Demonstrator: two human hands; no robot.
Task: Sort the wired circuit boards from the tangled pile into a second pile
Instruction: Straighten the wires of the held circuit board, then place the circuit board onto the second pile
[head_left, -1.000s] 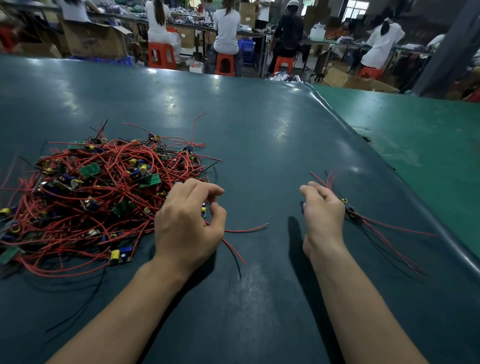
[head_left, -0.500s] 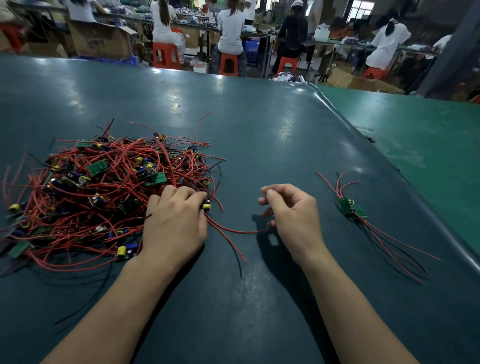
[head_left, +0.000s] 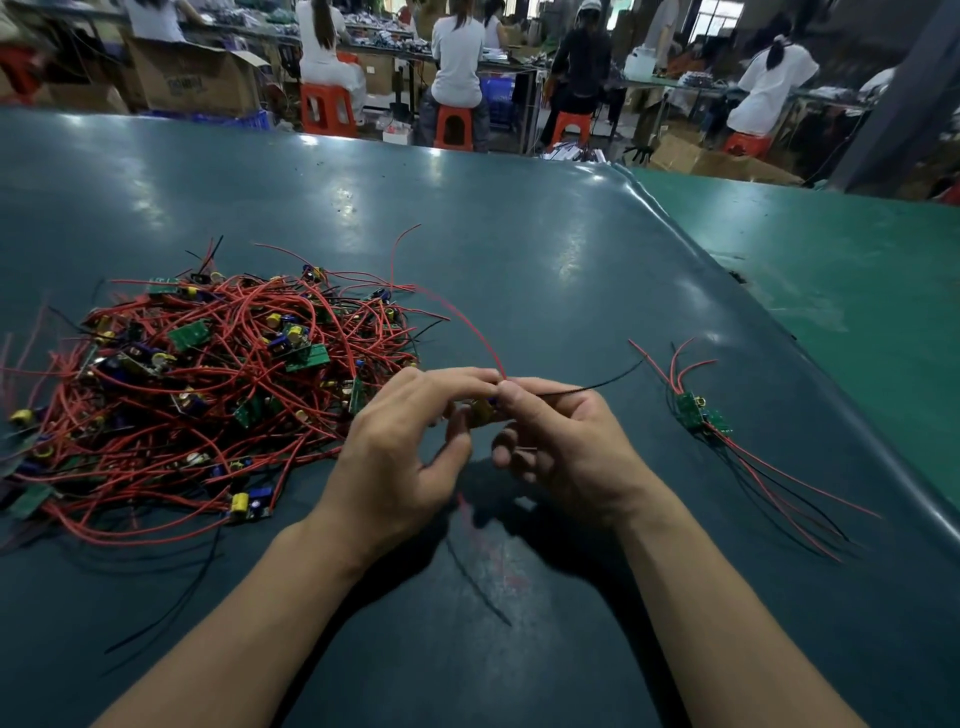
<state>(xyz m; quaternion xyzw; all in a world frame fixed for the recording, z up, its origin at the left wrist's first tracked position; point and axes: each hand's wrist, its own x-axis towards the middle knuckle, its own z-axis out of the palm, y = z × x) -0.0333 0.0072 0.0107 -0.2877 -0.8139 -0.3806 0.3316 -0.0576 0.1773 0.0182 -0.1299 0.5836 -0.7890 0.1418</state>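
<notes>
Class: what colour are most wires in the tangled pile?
Red, in the head view: tangled pile.

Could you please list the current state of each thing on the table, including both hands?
Tangled pile: heaped on the table's left, red and black wires knotted together.
Held circuit board: lifted between both hands, mostly hidden, its red and black wires trailing away.
Second pile: small, lying flat on the right, wires spread out.
Left hand: pinching the held board.
Right hand: pinching the board's wires.
</notes>
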